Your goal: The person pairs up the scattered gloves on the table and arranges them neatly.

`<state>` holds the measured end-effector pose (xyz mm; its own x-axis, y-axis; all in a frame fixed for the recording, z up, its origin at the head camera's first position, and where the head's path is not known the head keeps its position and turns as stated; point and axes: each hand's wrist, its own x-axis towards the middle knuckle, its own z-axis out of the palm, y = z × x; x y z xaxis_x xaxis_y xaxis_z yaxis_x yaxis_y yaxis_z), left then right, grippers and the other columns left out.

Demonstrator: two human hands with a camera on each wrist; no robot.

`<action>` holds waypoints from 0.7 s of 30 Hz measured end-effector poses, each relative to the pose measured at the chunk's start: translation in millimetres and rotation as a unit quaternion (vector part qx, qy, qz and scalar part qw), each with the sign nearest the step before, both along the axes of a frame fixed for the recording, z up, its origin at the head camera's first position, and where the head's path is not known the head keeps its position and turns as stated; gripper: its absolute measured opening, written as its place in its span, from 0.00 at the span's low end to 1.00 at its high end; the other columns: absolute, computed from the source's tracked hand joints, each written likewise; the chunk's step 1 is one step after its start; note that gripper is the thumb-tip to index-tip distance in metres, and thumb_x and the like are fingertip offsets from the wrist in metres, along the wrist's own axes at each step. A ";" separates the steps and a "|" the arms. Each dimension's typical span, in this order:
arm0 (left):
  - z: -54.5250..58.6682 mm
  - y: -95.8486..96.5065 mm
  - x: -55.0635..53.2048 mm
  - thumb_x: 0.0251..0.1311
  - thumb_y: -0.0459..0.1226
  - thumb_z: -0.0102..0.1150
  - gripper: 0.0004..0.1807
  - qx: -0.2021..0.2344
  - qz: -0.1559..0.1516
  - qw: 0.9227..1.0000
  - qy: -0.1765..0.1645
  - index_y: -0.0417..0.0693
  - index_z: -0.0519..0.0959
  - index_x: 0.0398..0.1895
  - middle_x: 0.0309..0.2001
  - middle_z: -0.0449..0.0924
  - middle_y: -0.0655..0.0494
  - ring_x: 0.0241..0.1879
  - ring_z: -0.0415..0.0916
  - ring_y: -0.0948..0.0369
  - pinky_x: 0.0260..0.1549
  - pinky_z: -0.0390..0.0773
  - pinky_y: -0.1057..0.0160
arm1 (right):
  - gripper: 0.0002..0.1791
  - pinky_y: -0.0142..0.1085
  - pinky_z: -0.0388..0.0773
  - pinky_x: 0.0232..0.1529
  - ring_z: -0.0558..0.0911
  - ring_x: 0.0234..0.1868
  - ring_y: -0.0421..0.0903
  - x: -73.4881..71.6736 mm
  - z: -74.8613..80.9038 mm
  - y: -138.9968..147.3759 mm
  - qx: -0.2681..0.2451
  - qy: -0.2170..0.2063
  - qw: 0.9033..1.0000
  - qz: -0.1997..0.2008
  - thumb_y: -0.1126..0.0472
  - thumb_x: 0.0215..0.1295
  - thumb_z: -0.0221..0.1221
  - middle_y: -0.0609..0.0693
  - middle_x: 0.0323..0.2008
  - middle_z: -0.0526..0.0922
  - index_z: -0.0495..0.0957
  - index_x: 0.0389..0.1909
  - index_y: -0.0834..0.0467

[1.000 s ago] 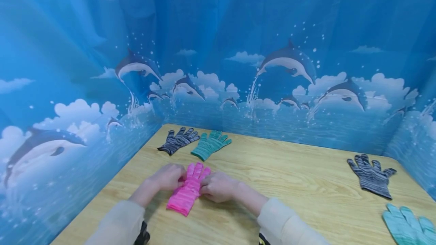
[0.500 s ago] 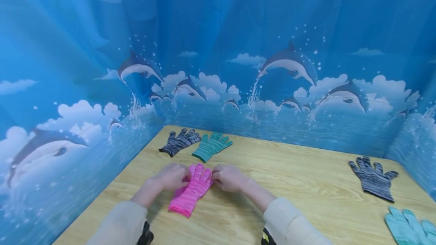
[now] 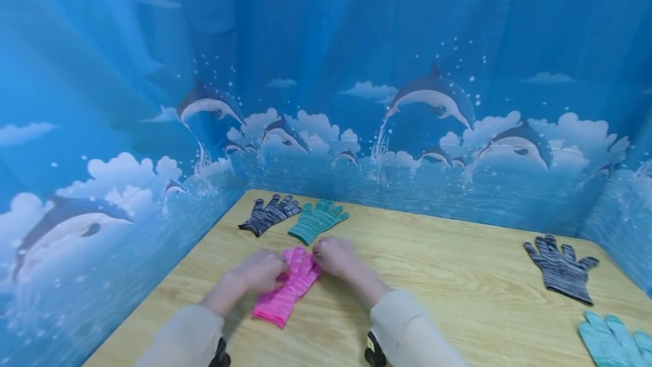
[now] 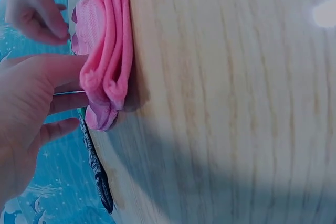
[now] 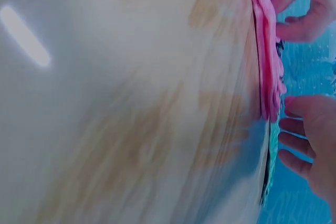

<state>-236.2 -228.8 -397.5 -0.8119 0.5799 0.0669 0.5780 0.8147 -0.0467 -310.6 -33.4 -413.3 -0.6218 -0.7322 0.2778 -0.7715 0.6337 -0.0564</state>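
Note:
Pink knit glove lies flat, fingers pointing away from me. Its cuff shows several layers in the left wrist view, as if two gloves are stacked. At the glove's left side, my left hand has thumb and finger bent against it, pinching the edge. My right hand is at the far right fingertips, its curled fingers holding a glove finger; its fingertips are partly hidden in the head view. From the right wrist camera, the left hand and right hand both appear along the glove.
Behind lie a dark grey striped glove and a green glove. On the right are another grey glove and a light green glove. The wooden table meets a dolphin-print curtain.
My right hand has moved up from the pink glove's right side to its fingertips. My left hand has shifted slightly right along the left edge. The glove's fingers are more spread.

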 end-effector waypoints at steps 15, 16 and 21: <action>-1.8 1.0 4.1 0.48 0.38 0.65 0.03 -0.014 0.010 1.000 0.004 0.54 0.80 0.24 0.23 0.70 0.67 0.22 0.64 0.69 0.32 0.72 0.62 | 0.04 0.30 0.69 0.23 0.73 0.25 0.41 5.9 -14.8 -23.3 -0.014 0.027 0.999 -0.009 0.63 0.55 0.60 0.46 0.22 0.74 0.83 0.30 0.55; -2.1 0.9 4.0 0.48 0.38 0.65 0.03 -0.014 0.009 1.000 0.004 0.54 0.79 0.24 0.23 0.70 0.67 0.22 0.64 0.69 0.31 0.72 0.62 | 0.04 0.30 0.69 0.23 0.73 0.25 0.41 6.0 -14.4 -23.1 -0.019 0.025 0.999 -0.009 0.63 0.55 0.60 0.46 0.23 0.74 0.83 0.30 0.55; -2.6 0.9 1.8 0.48 0.38 0.65 0.03 -0.012 0.001 1.000 0.010 0.54 0.79 0.24 0.24 0.69 0.67 0.22 0.64 0.69 0.30 0.70 0.63 | 0.07 0.30 0.70 0.25 0.73 0.27 0.41 5.2 -9.6 -21.0 -0.028 0.008 0.999 -0.017 0.65 0.53 0.61 0.46 0.25 0.74 0.84 0.32 0.54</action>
<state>-234.3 -227.9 -400.0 -0.8119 0.5798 0.0684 0.5750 0.8144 -0.0783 -305.3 -54.4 -422.8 -0.6415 -0.6931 0.3287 -0.7502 0.6563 -0.0803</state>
